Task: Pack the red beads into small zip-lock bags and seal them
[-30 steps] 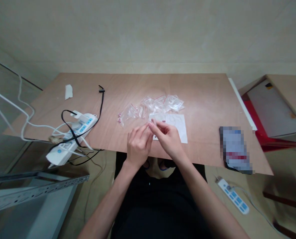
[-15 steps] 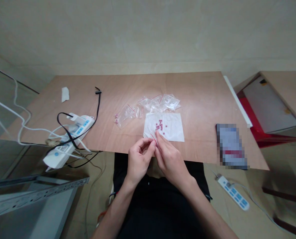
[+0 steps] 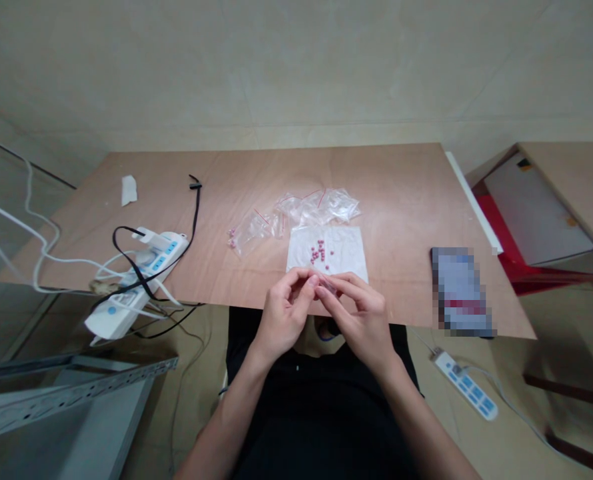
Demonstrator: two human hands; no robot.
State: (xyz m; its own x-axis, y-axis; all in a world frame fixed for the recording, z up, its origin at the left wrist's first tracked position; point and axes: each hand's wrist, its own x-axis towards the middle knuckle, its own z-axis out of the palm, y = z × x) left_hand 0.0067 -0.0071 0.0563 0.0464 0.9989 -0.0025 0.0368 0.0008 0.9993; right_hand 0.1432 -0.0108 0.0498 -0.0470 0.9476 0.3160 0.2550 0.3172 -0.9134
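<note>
Close together at the front edge of the table are my left hand [image 3: 289, 310] and my right hand [image 3: 359, 310]. Both are closed, with thumbs and fingertips pinching a small clear plastic bag [image 3: 329, 285] that the fingers largely cover. Just beyond the fingertips lies a white paper sheet [image 3: 349, 253], and on it are several small dark-pink beads [image 3: 319, 250]. A clear zip bag [image 3: 257, 230] with a red strip, a few pink beads at its left end, rests left of the sheet. More clear plastic bags [image 3: 321, 207] are heaped behind it.
A white power strip [image 3: 121, 307] with tangled cables sits at the table's left. A black cable [image 3: 196, 213] runs beside it. At the right edge lies a blurred phone [image 3: 461, 293]. Another power strip [image 3: 466, 385] is on the floor.
My right hand has turned and shifted slightly right, its fingers now level with the left fingertips. The red line seen at the fingers before is now hidden. The beads on the sheet stay put.
</note>
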